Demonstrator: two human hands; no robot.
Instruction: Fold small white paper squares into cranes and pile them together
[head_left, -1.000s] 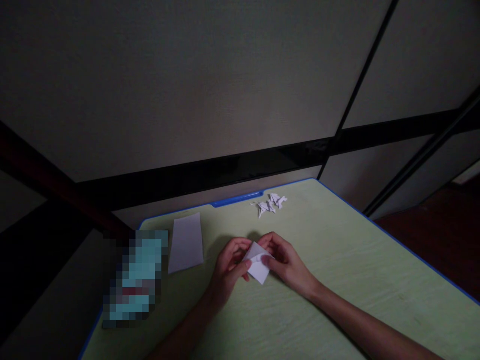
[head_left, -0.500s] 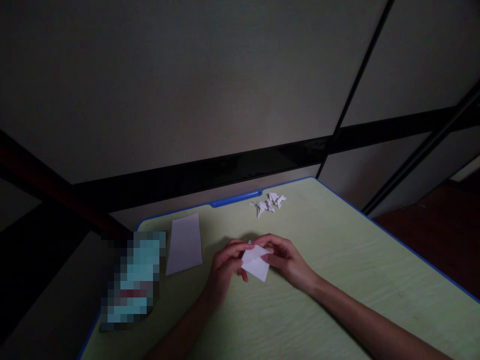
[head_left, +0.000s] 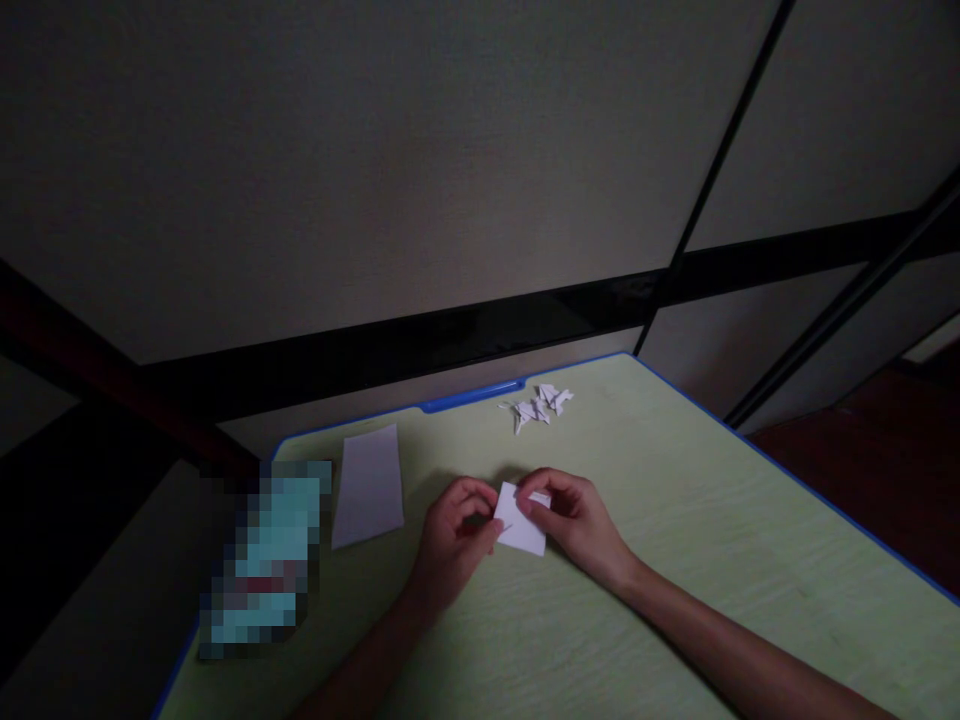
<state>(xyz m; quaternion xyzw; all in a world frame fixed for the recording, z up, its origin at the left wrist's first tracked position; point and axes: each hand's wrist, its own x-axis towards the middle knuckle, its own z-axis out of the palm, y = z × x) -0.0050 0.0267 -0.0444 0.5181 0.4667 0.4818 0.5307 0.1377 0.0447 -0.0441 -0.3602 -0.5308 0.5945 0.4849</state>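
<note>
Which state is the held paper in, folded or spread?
Folded: the paper, held by the left hand and right hand, shows layered edges at upper right.

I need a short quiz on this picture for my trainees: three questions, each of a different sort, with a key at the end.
1. Multiple choice: How many hands touch the small white paper?
A) none
B) one
C) two

2. True or false: The flat sheet lies to the left of the paper figures, as the camera sees them.

3. Fill in the colour: The top of the table is pale ____.

Key:
1. C; the left hand and the right hand both touch it.
2. True.
3. Green.
</note>
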